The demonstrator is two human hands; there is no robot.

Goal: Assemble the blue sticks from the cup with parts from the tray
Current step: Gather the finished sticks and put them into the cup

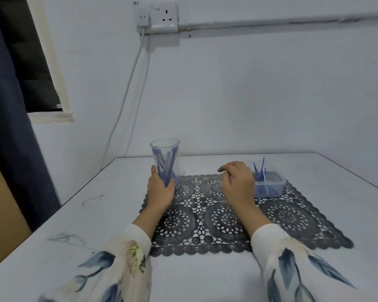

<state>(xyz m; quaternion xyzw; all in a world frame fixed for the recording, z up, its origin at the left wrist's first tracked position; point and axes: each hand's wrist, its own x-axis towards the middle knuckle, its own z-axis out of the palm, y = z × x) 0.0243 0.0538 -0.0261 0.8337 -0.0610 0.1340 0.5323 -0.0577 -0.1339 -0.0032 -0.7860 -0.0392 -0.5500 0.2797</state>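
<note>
On the table [205, 275] lies the mat [205, 214]; cup [165, 153] with sticks [162, 162] at its far left; tray [271, 186] at its far right

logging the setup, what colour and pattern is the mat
Dark grey mat, lacy cut-out circles; head view shows it.

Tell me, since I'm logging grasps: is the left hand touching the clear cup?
Touching. The head view shows the left hand curled around the lower part of the clear cup.

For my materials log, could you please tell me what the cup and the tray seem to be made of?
The cup looks like clear, glossy plastic, possibly glass: the blue sticks show through its wall. The tray seems translucent plastic: its blue contents show hazily through its side.
</note>
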